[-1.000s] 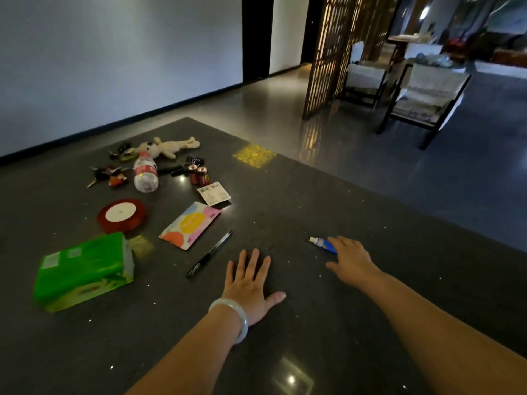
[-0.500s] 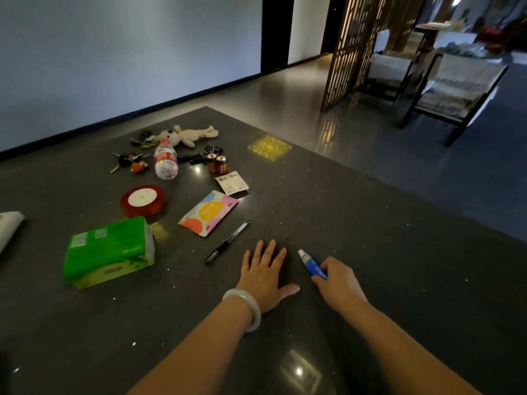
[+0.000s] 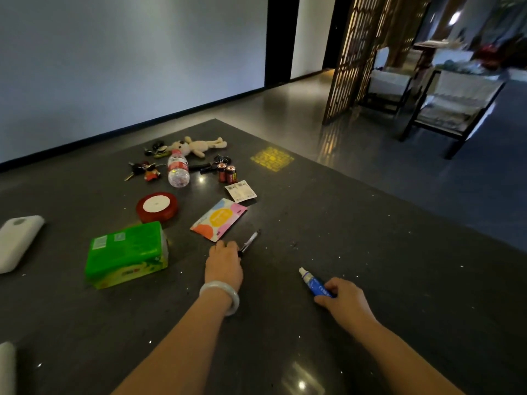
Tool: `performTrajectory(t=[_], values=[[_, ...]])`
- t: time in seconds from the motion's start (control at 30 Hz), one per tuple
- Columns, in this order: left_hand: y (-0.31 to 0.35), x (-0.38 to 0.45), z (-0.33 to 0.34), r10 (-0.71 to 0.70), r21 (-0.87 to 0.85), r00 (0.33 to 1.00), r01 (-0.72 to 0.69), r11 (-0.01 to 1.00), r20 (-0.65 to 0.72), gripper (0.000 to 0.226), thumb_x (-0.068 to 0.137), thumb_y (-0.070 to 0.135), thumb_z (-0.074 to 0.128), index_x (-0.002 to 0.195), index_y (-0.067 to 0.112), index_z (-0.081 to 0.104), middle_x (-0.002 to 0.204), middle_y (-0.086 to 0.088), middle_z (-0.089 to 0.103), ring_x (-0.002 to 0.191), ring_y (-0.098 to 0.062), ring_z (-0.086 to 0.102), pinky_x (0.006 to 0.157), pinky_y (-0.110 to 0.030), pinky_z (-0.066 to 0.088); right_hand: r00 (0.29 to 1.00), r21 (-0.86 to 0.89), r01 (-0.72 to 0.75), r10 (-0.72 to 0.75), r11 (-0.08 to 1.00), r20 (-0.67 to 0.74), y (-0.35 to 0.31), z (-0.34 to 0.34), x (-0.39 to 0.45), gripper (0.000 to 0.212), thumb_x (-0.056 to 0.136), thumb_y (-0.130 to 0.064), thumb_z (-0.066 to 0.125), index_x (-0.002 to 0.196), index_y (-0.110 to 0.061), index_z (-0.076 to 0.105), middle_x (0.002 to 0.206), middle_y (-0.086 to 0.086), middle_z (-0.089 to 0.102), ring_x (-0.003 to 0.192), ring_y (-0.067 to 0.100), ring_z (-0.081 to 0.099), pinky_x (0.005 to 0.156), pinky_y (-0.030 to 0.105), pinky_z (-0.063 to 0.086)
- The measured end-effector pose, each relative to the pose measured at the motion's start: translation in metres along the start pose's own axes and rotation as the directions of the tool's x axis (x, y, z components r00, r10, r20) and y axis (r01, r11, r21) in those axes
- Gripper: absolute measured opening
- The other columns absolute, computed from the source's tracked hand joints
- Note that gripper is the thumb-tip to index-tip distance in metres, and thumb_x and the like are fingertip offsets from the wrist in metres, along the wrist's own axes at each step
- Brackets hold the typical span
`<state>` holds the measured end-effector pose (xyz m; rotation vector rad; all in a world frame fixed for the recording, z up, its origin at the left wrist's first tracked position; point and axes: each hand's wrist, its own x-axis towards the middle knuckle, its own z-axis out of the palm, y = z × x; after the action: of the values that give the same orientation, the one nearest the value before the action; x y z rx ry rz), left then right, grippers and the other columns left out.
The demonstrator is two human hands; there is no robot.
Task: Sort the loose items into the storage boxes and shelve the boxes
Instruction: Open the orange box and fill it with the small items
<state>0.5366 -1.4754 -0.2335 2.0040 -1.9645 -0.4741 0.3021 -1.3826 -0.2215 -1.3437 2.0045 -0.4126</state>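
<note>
Two items are in hand – the left hand (image 3: pixel 224 262) curls over the near end of the black pen (image 3: pixel 248 242), whose long axis runs up and to the right across the worktop (image 3: pixel 356 252); the right hand (image 3: pixel 343 299) grips the blue tube (image 3: pixel 315 283), cap pointing up-left. No storage box is surely identifiable – the white case (image 3: pixel 17 242) lies far left

A white case (image 3: pixel 17 242) is cut off at the frame's left edge; the left hand (image 3: pixel 224 265) hides the pen's (image 3: pixel 249 241) near end.
</note>
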Motion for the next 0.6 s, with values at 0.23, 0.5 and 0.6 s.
performTrajectory(t=[0.23, 0.5, 0.6], values=[[0.031, -0.033, 0.005, 0.161, -0.201, 0.986, -0.151, 0.968, 0.032, 0.015, 0.095, 0.018, 0.055, 0.109, 0.021, 0.060, 0.107, 0.004, 0.048, 0.104, -0.014, 0.052, 0.090, -0.031, 0.047, 0.995, 0.244, -0.102, 0.098, 0.964, 0.029, 0.029, -0.015, -0.043, 0.016, 0.083, -0.028, 0.071, 0.091, -0.033, 0.058, 0.097, -0.010, 0.059, 0.084, 0.002, 0.057, 0.058, 0.014, 0.037], [0.097, -0.088, 0.011, 0.441, -0.259, 0.897, -0.426, 0.867, 0.003, 0.018, 0.091, 0.014, 0.062, 0.108, 0.019, 0.063, 0.101, 0.007, 0.052, 0.094, -0.009, 0.054, 0.085, -0.022, 0.041, 0.971, 0.329, -0.067, 0.137, 0.942, -0.195, 0.079, -0.085, -0.128, 0.011, 0.083, -0.029, 0.070, 0.091, -0.029, 0.061, 0.089, -0.007, 0.064, 0.080, 0.005, 0.062, 0.060, 0.015, 0.040], [0.143, -0.123, 0.016, 0.529, -0.289, 0.849, -0.506, 0.813, 0.003, 0.017, 0.091, 0.016, 0.062, 0.107, 0.021, 0.063, 0.099, 0.008, 0.051, 0.091, -0.008, 0.054, 0.082, -0.019, 0.037, 0.940, 0.341, -0.046, 0.156, 0.939, -0.302, 0.110, -0.123, -0.173, 0.012, 0.081, -0.028, 0.073, 0.087, -0.029, 0.063, 0.084, -0.007, 0.066, 0.076, 0.002, 0.062, 0.060, 0.015, 0.041]])
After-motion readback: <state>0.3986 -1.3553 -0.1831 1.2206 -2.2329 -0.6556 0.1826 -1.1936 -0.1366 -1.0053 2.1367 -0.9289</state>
